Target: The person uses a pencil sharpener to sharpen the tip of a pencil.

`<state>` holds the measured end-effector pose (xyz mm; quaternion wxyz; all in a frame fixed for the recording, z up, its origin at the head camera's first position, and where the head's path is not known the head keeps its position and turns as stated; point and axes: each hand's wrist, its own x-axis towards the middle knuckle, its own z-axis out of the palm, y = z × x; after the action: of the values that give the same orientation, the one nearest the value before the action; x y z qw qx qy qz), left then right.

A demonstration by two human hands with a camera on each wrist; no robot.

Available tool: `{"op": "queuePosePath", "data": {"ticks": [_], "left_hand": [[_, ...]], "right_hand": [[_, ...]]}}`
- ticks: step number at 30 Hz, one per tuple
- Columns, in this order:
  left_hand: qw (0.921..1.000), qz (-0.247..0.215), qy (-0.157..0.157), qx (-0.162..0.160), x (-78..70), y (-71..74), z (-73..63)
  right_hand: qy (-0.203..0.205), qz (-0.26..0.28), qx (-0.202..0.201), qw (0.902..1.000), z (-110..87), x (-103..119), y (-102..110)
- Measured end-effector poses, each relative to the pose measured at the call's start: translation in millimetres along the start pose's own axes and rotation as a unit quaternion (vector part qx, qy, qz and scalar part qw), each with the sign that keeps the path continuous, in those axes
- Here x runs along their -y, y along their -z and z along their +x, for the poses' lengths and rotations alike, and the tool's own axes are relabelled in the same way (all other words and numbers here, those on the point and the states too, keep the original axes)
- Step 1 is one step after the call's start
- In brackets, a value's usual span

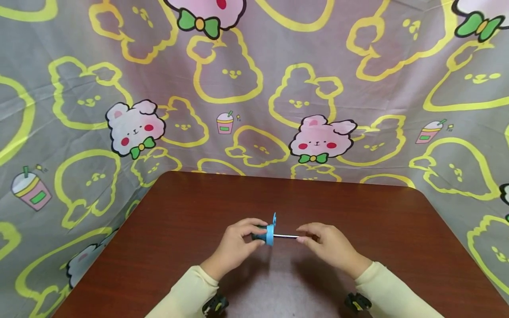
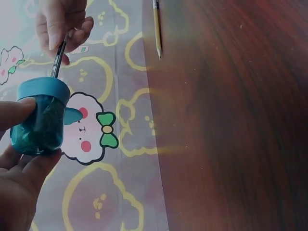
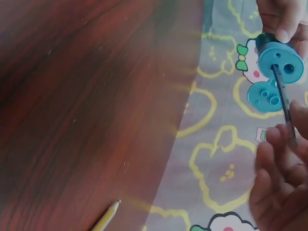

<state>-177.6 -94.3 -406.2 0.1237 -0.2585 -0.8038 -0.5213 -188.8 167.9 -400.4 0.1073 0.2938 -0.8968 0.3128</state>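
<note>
Left hand (image 1: 235, 242) grips a blue sharpener (image 1: 270, 235) above the brown table (image 1: 199, 201), its lid (image 1: 274, 219) flipped open. From a sharpener hole, a dark pencil (image 1: 286, 236) reaches rightward to the right hand (image 1: 333, 248), which pinches it.

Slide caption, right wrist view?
Right grip holds a dark pencil in a teal sharpener held by the left grip, lid open; yellow pencil on the table.

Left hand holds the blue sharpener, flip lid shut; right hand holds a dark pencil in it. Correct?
Not quite: the flip lid is swung open, as the right wrist view shows. Left hand does hold the blue sharpener, and right hand the dark pencil in it.
</note>
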Motion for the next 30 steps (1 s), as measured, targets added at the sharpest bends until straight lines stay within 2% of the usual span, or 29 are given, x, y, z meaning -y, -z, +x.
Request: {"op": "queuePosePath", "data": {"ticks": [2, 3, 5, 7, 8, 10, 15, 17, 20, 25, 27, 28, 30], "left_hand": [[0.9990, -0.030, 0.033, 0.001, 1.2, 1.1, 0.2], [0.9979, -0.042, 0.050, 0.001, 1.8, 1.7, 0.4], [0.9957, -0.061, 0.070, 0.001, 2.9, 2.5, 1.0], [0.9942, -0.072, 0.080, 0.001, 2.7, 2.9, 1.7], [0.9938, -0.073, 0.084, 0.000, 2.5, 2.9, 1.9], [0.9936, -0.077, 0.083, -0.001, 2.4, 2.5, 2.3], [0.9938, -0.083, 0.073, 0.002, 1.4, 0.4, 2.5], [0.9948, -0.075, 0.069, 0.007, 0.5, -0.2, 1.9], [0.9969, -0.054, 0.055, 0.015, -1.7, -0.4, 0.7], [0.9995, -0.018, 0.014, 0.022, -2.3, -1.2, -1.4], [0.9997, -0.002, -0.009, 0.021, -1.5, -1.8, -1.9], [0.9995, 0.007, -0.022, 0.020, -1.0, -2.0, -2.3], [0.9985, 0.015, -0.051, 0.016, 0.4, -2.5, -2.7]], "right_hand": [[0.074, -0.044, -0.049, 0.9951, -0.4, -2.5, -2.1], [0.116, -0.068, -0.077, 0.9880, -0.1, -4.1, -3.4], [0.193, -0.115, -0.126, 0.9661, 0.9, -6.6, -5.8], [0.245, -0.147, -0.159, 0.9450, 2.1, -7.6, -7.3], [0.259, -0.157, -0.169, 0.9381, 2.5, -7.9, -8.0], [0.268, -0.167, -0.176, 0.9323, 2.5, -7.9, -9.2], [0.267, -0.144, -0.179, 0.9358, 1.6, -7.5, -12.2], [0.259, -0.125, -0.166, 0.9430, 0.8, -7.3, -13.0], [0.223, -0.091, -0.129, 0.9620, -1.2, -5.7, -12.3], [0.109, -0.004, -0.023, 0.9938, -2.0, -1.4, -4.8], [0.048, 0.048, 0.030, 0.9972, -1.1, -0.8, -0.9], [0.016, 0.076, 0.054, 0.9955, -0.5, -0.7, 1.0], [-0.048, 0.141, 0.100, 0.9837, 0.6, -0.9, 3.9]]}}
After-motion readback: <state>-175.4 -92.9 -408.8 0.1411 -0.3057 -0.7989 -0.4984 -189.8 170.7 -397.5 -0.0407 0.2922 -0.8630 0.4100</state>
